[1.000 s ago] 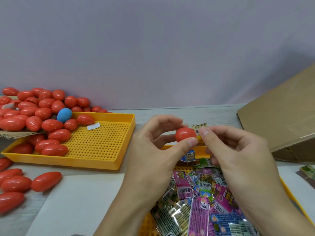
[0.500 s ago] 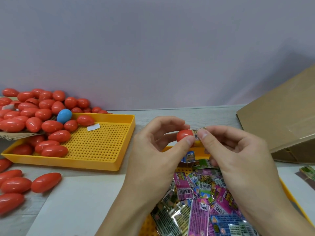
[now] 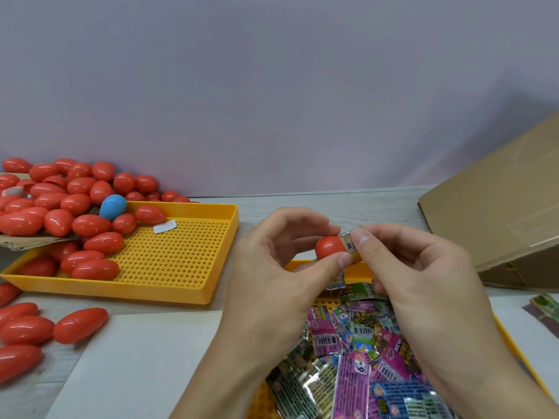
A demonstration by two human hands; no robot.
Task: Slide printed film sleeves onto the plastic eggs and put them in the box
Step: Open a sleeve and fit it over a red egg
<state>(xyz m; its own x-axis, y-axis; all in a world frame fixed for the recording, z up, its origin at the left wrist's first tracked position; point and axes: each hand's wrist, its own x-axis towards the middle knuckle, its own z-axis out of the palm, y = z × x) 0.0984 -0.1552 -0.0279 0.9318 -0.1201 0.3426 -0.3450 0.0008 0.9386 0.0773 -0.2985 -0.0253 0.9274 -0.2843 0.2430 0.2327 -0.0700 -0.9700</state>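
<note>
Head view: your left hand [image 3: 272,267] pinches the egg [image 3: 329,247], its long axis running left to right. Your right hand [image 3: 402,267] pinches the sleeve [image 3: 349,241] over the egg's right end, so slide leftward. The box [image 3: 499,207] sits far right.

You are facing a plain, pale lilac-grey wall [image 3: 272,86], evenly lit and unmarked, rising beyond your fingers. A light wood-grain table [image 3: 348,204] is running across beneath them, meeting the wall in a straight seam. A soft shadow is darkening the wall toward the far right.
</note>
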